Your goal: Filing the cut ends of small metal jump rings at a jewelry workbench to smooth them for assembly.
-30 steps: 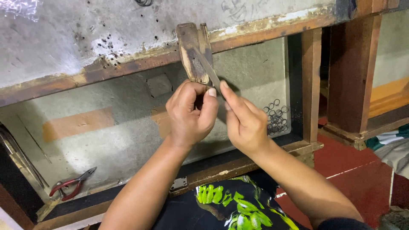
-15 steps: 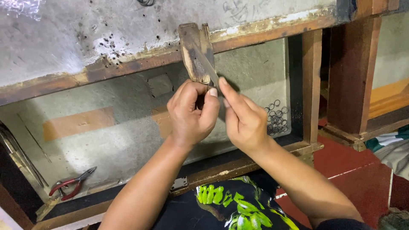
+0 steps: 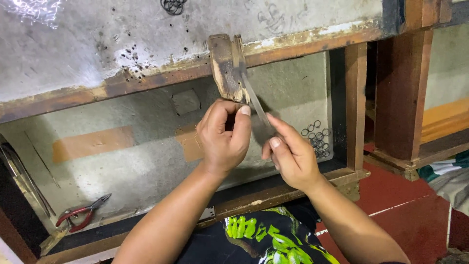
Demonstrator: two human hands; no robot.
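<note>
The worn wooden block fixed to the front edge of the desk serves as the reference point. A thin grey metal strip runs from the right face of that block downward and to the right, and both hands are working at it just below the block. The left hand sits directly under the block, its fingers curled together with the thumb pressed toward the strip's lower stretch; whether a small piece is pinched inside that curl cannot be told, as the hand hides it. The right hand lies below and right of the block, fingers drawn together and clamped on the strip's lower end, index extended along it. In judgement, the step in hand is working a small part against the strip at the block, most likely one of the little metal rings heaped on the lower shelf, right of and beneath the block. The next move appears to call for steady tension on the strip from the right hand and a fine pinch from the left, with care that the strip does not spring loose. More rings lie on the desk top above and left of the block. Red-handled pliers rest far below and left of it, untouched.
</note>
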